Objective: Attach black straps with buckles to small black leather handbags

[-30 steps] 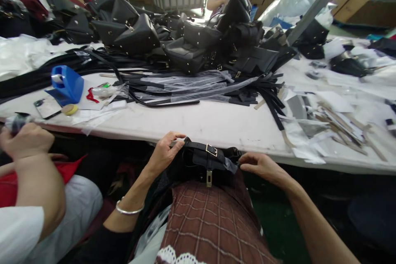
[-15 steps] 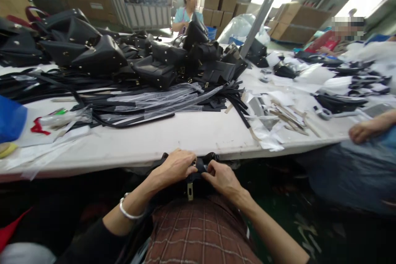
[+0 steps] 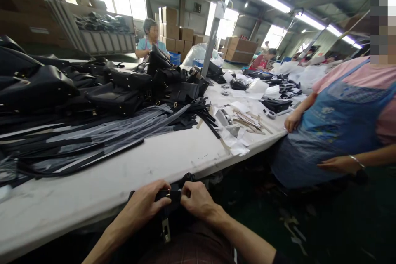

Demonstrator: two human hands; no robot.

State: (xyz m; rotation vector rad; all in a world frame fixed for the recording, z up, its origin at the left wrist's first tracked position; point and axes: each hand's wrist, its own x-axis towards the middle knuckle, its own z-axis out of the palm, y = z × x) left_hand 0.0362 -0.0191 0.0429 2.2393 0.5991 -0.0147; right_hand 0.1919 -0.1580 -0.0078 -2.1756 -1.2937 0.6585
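Black handbags (image 3: 46,84) heap on the worktop (image 3: 167,148); at its near edge my left grip (image 3: 147,201) pinches a strap (image 3: 175,197) beside its buckle (image 3: 168,193), clasp plate (image 3: 166,229) already hanging below; my right grip (image 3: 199,200) pinches farther along. Whether buckling's complete, I can't tell.

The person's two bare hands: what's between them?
A flat black strap with small gold metal buckle lies between left hand and right hand, in the head view.

Dark sleeve (image 3: 280,258), brown garment (image 3: 193,246)
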